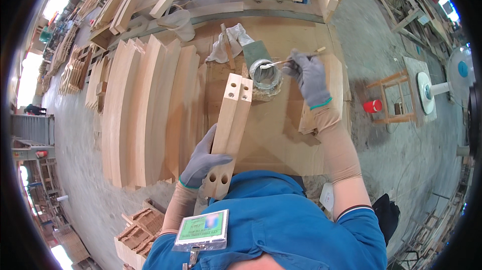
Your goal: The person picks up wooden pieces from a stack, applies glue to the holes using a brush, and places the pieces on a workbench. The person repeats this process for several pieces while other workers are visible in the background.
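My left hand (pixel 202 163), in a grey glove, is closed round two pale square wooden bars (pixel 232 122) held side by side. Their far end faces up and shows several drilled holes; larger holes show on the face close to my body. My right hand (pixel 308 76), gloved too, pinches a thin glue brush (pixel 284 61) whose tip is coated white. That tip is over the mouth of a round glue pot (pixel 266 88), smeared with whitish residue, just beyond the bars' far end. A greenish-grey flat piece (pixel 256 52) stands against the pot's far side.
Long wooden bars (pixel 145 114) stand in a row on the left of the cardboard-covered worktop (pixel 273 144). More wood pieces (pixel 332 87) lie beyond my right forearm. A white rag (pixel 228 44) and a stick lie behind the pot. At right are a stool (pixel 394 99) and a fan (pixel 427 92).
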`<action>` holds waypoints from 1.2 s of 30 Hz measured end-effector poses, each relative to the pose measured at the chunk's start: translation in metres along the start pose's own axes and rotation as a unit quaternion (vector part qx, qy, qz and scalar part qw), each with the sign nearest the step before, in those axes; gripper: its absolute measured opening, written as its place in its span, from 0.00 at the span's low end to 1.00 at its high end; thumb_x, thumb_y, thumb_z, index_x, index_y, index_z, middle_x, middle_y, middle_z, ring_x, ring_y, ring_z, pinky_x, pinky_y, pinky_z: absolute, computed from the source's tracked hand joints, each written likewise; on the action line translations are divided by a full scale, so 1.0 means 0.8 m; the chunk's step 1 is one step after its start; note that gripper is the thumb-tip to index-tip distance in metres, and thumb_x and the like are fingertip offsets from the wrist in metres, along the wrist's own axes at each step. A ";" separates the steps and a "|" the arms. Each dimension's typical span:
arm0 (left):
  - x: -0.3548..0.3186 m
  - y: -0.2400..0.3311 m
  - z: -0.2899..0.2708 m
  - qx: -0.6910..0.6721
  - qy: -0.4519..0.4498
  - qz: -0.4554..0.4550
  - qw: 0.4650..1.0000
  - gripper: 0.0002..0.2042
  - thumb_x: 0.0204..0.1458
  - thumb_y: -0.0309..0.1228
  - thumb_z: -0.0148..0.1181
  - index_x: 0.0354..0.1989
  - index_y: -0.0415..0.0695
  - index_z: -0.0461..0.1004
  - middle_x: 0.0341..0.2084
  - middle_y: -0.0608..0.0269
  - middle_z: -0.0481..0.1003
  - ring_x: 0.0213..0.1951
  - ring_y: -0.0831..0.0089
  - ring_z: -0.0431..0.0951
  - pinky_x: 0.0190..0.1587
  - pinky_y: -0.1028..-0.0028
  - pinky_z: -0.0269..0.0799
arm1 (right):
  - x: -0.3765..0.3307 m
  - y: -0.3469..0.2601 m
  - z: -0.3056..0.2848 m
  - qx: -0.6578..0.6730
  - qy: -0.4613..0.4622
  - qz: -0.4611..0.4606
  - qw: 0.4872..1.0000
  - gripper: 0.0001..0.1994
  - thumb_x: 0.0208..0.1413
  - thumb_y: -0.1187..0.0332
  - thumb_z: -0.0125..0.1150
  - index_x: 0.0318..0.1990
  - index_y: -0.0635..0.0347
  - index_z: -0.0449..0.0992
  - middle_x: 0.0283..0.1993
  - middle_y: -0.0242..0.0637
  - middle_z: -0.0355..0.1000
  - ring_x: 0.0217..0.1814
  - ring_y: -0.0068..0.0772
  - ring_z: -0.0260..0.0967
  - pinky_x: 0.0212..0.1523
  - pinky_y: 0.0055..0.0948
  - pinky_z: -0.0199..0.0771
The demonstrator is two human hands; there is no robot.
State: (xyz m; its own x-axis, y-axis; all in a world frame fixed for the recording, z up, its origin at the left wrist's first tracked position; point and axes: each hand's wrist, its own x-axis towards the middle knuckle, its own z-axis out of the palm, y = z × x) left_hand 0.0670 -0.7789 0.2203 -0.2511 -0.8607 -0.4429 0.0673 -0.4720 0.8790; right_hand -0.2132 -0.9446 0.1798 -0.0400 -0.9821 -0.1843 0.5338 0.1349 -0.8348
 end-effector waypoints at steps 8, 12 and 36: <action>-0.010 0.000 0.005 0.020 -0.013 0.024 0.999 0.44 0.32 0.29 0.64 0.65 0.40 0.57 0.51 0.59 0.69 0.53 0.70 0.68 0.59 0.73 0.59 | -0.042 -0.080 0.094 -0.323 -0.208 -0.072 0.921 0.07 0.54 0.71 0.62 0.31 0.64 0.71 0.27 0.33 0.72 0.27 0.17 0.71 0.29 0.19 0.74; -0.012 0.000 0.007 0.026 -0.019 0.027 0.999 0.44 0.31 0.29 0.64 0.65 0.40 0.57 0.51 0.59 0.69 0.53 0.70 0.68 0.59 0.72 0.60 | -0.048 -0.074 0.099 -0.365 -0.222 -0.076 0.901 0.07 0.54 0.71 0.63 0.31 0.63 0.71 0.26 0.31 0.72 0.27 0.16 0.69 0.30 0.19 0.72; -0.024 -0.008 0.013 0.049 -0.012 0.026 0.998 0.45 0.31 0.27 0.66 0.66 0.41 0.56 0.53 0.59 0.69 0.54 0.69 0.68 0.60 0.71 0.61 | -0.068 -0.089 0.088 -0.332 -0.231 -0.090 0.910 0.04 0.56 0.74 0.59 0.32 0.64 0.71 0.29 0.35 0.75 0.31 0.19 0.74 0.34 0.20 0.77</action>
State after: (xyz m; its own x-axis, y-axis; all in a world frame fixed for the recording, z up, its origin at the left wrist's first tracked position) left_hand 0.0616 -0.7569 0.2249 -0.2727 -0.8779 -0.3936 -0.0139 -0.4055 0.9140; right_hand -0.1894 -0.9102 0.2855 0.3647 -0.9262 0.0960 -0.0802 -0.1340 -0.9877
